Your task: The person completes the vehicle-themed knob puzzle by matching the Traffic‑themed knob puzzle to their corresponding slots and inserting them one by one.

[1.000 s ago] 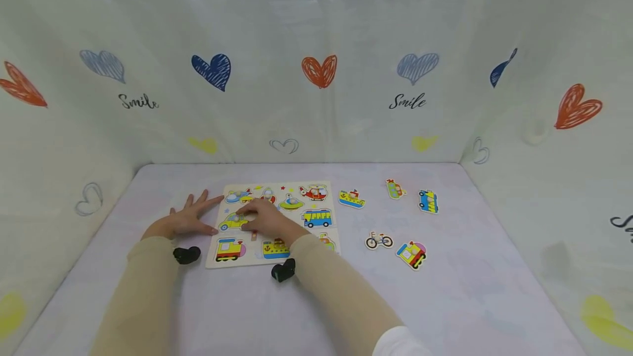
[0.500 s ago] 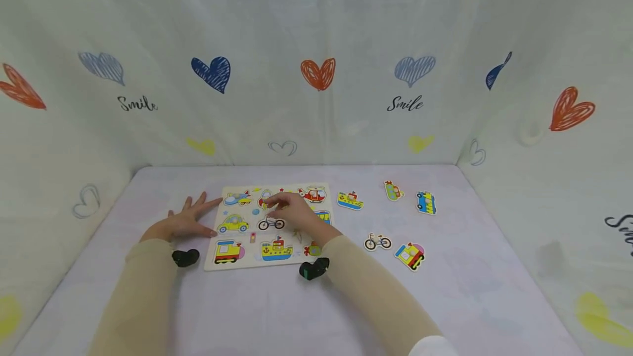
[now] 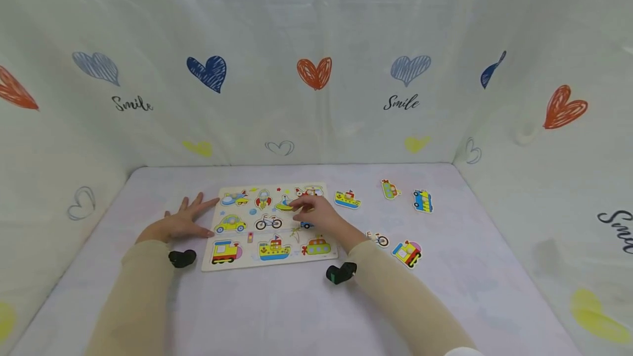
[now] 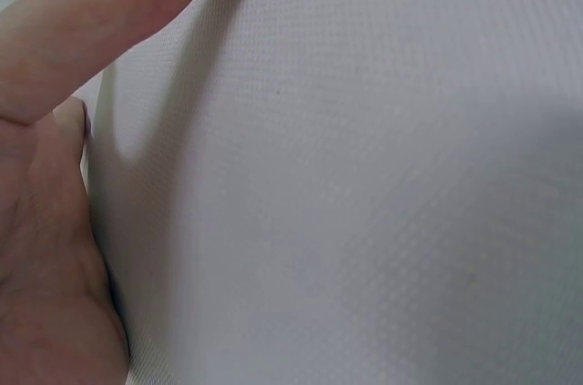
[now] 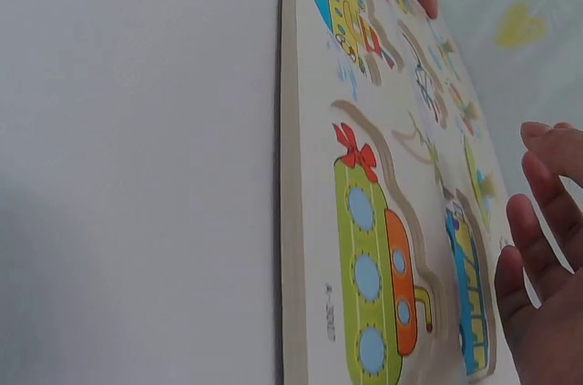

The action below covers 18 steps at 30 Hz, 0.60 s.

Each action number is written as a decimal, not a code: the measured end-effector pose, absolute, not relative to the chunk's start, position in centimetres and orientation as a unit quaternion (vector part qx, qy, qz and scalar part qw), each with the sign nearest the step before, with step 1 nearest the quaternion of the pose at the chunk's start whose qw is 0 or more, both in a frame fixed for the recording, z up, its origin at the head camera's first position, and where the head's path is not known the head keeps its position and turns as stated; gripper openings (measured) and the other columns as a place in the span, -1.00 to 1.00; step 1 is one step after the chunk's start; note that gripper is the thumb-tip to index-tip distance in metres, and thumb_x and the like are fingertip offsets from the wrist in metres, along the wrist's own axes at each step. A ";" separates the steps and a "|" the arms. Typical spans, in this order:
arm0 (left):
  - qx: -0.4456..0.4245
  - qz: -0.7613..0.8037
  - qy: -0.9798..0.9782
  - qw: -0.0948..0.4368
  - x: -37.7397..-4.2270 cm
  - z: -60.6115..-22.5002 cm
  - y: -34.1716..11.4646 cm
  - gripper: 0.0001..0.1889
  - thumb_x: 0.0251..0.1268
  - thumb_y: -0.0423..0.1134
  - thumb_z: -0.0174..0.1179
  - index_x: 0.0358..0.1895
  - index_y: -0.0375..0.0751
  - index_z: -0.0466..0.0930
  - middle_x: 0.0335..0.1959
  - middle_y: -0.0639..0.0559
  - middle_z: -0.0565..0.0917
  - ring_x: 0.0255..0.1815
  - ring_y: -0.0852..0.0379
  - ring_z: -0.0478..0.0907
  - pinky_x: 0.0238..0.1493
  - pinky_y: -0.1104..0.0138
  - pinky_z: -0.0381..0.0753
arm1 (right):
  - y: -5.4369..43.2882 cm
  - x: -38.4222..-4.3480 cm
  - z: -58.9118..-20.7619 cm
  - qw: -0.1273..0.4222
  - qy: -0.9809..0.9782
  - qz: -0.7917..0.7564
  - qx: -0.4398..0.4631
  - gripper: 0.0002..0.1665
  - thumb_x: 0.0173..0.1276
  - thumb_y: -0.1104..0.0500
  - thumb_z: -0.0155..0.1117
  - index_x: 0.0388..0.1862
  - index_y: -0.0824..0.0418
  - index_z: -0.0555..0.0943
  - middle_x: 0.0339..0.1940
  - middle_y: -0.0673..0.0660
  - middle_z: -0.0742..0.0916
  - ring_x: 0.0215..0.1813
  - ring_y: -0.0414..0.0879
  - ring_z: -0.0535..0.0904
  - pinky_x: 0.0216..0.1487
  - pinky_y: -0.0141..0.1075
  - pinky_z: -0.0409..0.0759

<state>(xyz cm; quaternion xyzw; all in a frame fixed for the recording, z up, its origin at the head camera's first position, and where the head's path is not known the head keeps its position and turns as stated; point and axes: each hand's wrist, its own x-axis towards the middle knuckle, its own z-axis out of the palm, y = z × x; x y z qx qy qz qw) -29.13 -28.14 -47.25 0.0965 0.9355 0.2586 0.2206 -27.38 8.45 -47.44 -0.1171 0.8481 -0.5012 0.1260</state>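
Note:
A vehicle puzzle board (image 3: 249,251) lies flat on the left half of the table. My left hand (image 3: 182,224) is spread at its left edge, thumb and index finger reaching the rim. Over the board's right part hovers my right hand (image 3: 321,216), fingers loosely bent. No piece shows between those fingers (image 5: 524,221) in the right wrist view. The flying saucer (image 3: 284,204) is just left of its fingertips. The yellow car (image 3: 229,223) sits in its place near the left hand. Submarine (image 5: 364,267) and bus (image 5: 469,294) pictures show inside recessed outlines.
Right of the board lie loose pieces: a ship (image 3: 348,199), a submarine (image 3: 390,189), a bus (image 3: 422,201), a train (image 3: 407,254) and a bicycle (image 3: 381,239), partly covered by the right forearm. A white patterned curtain (image 3: 257,114) hangs behind the table.
The right hand has left the yellow car and moved right across the board, past the bicycle picture. The left hand has kept its place at the board's left edge.

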 end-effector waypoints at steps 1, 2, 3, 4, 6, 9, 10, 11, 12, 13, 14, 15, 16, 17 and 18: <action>0.097 0.257 0.936 0.221 -29.2 -47.2 -28.1 0.10 -0.05 0.01 0.46 0.54 -0.17 -0.02 0.51 -0.44 -0.41 0.40 -0.51 -0.66 0.11 -0.47 -0.66 | 8.8 -27.3 -47.3 0.125 0.850 -0.499 -0.118 -0.67 0.29 0.17 0.39 0.05 0.05 0.68 -0.13 -0.11 0.70 -0.11 -0.11 0.54 -0.09 -0.30 0.55; 0.097 0.257 0.936 0.222 -29.2 -47.2 -28.2 0.10 -0.04 0.02 0.46 0.54 -0.17 -0.02 0.51 -0.44 -0.41 0.40 -0.51 -0.67 0.11 -0.47 -0.66 | 9.2 -27.1 -47.2 0.124 0.852 -0.495 -0.118 -0.67 0.29 0.18 0.39 0.06 0.06 0.68 -0.13 -0.09 0.70 -0.10 -0.10 0.54 -0.09 -0.30 0.56; 0.097 0.255 0.936 0.222 -29.2 -47.2 -28.2 0.10 -0.04 0.03 0.46 0.54 -0.17 -0.02 0.51 -0.44 -0.41 0.41 -0.51 -0.67 0.11 -0.47 -0.65 | 9.6 -27.1 -47.2 0.122 0.854 -0.492 -0.118 -0.67 0.29 0.19 0.39 0.05 0.07 0.68 -0.12 -0.08 0.70 -0.10 -0.10 0.54 -0.09 -0.30 0.56; 0.097 0.255 0.936 0.222 -29.3 -47.2 -28.2 0.10 -0.04 0.03 0.45 0.54 -0.17 -0.02 0.51 -0.44 -0.41 0.41 -0.51 -0.67 0.11 -0.47 -0.65 | 9.9 -27.0 -47.1 0.122 0.857 -0.488 -0.115 -0.67 0.29 0.20 0.39 0.05 0.07 0.68 -0.12 -0.08 0.70 -0.10 -0.09 0.54 -0.10 -0.30 0.56; 0.097 0.255 0.936 0.222 -29.3 -47.2 -28.2 0.10 -0.05 0.03 0.46 0.54 -0.18 -0.02 0.50 -0.44 -0.41 0.40 -0.51 -0.67 0.11 -0.47 -0.66 | 10.6 -26.7 -47.0 0.121 0.865 -0.476 -0.104 -0.68 0.28 0.20 0.40 0.02 0.04 0.69 -0.14 -0.07 0.68 -0.10 -0.08 0.52 -0.11 -0.30 0.55; 0.096 0.256 0.936 0.222 -29.3 -47.3 -28.3 0.11 -0.06 0.03 0.47 0.54 -0.18 -0.02 0.50 -0.44 -0.41 0.40 -0.51 -0.67 0.10 -0.47 -0.66 | 11.6 -26.3 -47.1 0.126 0.871 -0.466 -0.085 -0.70 0.25 0.20 0.43 -0.02 0.00 0.71 -0.16 -0.06 0.66 -0.10 -0.06 0.50 -0.11 -0.28 0.53; 0.094 0.257 0.935 0.224 -29.3 -47.3 -28.3 0.11 -0.07 0.03 0.47 0.54 -0.18 -0.02 0.50 -0.44 -0.41 0.40 -0.50 -0.67 0.10 -0.47 -0.67 | 12.0 -26.2 -47.2 0.127 0.874 -0.463 -0.081 -0.70 0.24 0.19 0.44 -0.04 -0.01 0.71 -0.16 -0.05 0.66 -0.10 -0.06 0.50 -0.11 -0.27 0.53; 0.094 0.257 0.935 0.225 -29.3 -47.3 -28.3 0.12 -0.07 0.03 0.47 0.54 -0.18 -0.02 0.50 -0.44 -0.41 0.40 -0.50 -0.68 0.10 -0.47 -0.67 | 12.4 -26.0 -47.2 0.129 0.874 -0.462 -0.077 -0.71 0.24 0.19 0.44 -0.04 -0.02 0.71 -0.16 -0.05 0.66 -0.10 -0.06 0.49 -0.11 -0.26 0.53; 0.094 0.257 0.935 0.226 -29.3 -47.3 -28.3 0.12 -0.07 0.04 0.47 0.54 -0.18 -0.03 0.50 -0.44 -0.41 0.40 -0.50 -0.68 0.10 -0.47 -0.67 | 12.8 -25.9 -47.3 0.130 0.874 -0.462 -0.073 -0.71 0.23 0.18 0.45 -0.05 -0.02 0.71 -0.17 -0.05 0.66 -0.09 -0.05 0.50 -0.10 -0.26 0.52; 0.096 0.256 0.935 0.227 -29.3 -47.3 -28.4 0.12 -0.06 0.04 0.47 0.54 -0.18 -0.03 0.50 -0.44 -0.42 0.40 -0.51 -0.68 0.09 -0.48 -0.68 | 13.3 -25.8 -47.4 0.129 0.875 -0.462 -0.074 -0.70 0.22 0.19 0.46 -0.06 -0.02 0.71 -0.16 -0.05 0.66 -0.10 -0.05 0.50 -0.11 -0.25 0.53; 0.097 0.255 0.935 0.228 -29.3 -47.3 -28.4 0.12 -0.06 0.05 0.46 0.54 -0.17 -0.04 0.50 -0.44 -0.42 0.40 -0.51 -0.68 0.09 -0.48 -0.67 | 13.8 -25.7 -47.5 0.126 0.875 -0.461 -0.072 -0.70 0.21 0.20 0.47 -0.07 -0.01 0.72 -0.17 -0.05 0.67 -0.10 -0.06 0.51 -0.12 -0.25 0.53; 0.098 0.255 0.934 0.229 -29.3 -47.3 -28.4 0.12 -0.06 0.06 0.46 0.54 -0.17 -0.05 0.50 -0.44 -0.42 0.40 -0.51 -0.68 0.09 -0.48 -0.67 | 14.4 -25.7 -47.6 0.122 0.875 -0.462 -0.070 -0.69 0.20 0.21 0.47 -0.07 0.00 0.72 -0.17 -0.05 0.67 -0.11 -0.06 0.51 -0.12 -0.25 0.53; 0.101 0.255 0.934 0.228 -29.3 -47.3 -28.4 0.12 -0.05 0.06 0.46 0.54 -0.16 -0.05 0.50 -0.44 -0.42 0.40 -0.50 -0.68 0.09 -0.48 -0.67 | 14.9 -25.7 -47.7 0.118 0.876 -0.463 -0.068 -0.69 0.19 0.22 0.47 -0.07 0.02 0.72 -0.17 -0.05 0.68 -0.12 -0.07 0.52 -0.13 -0.26 0.54; 0.104 0.255 0.934 0.228 -29.3 -47.3 -28.4 0.12 -0.05 0.06 0.45 0.54 -0.16 -0.05 0.50 -0.44 -0.42 0.40 -0.50 -0.68 0.09 -0.48 -0.67 | 15.4 -25.6 -47.8 0.114 0.876 -0.464 -0.066 -0.68 0.19 0.24 0.47 -0.06 0.03 0.72 -0.18 -0.05 0.68 -0.13 -0.07 0.52 -0.15 -0.26 0.54; 0.107 0.255 0.934 0.227 -29.3 -47.3 -28.5 0.12 -0.05 0.07 0.45 0.54 -0.16 -0.05 0.50 -0.44 -0.42 0.40 -0.50 -0.68 0.09 -0.48 -0.67 | 16.0 -25.5 -47.9 0.110 0.877 -0.464 -0.062 -0.67 0.18 0.25 0.47 -0.06 0.04 0.72 -0.19 -0.05 0.68 -0.13 -0.07 0.52 -0.16 -0.27 0.54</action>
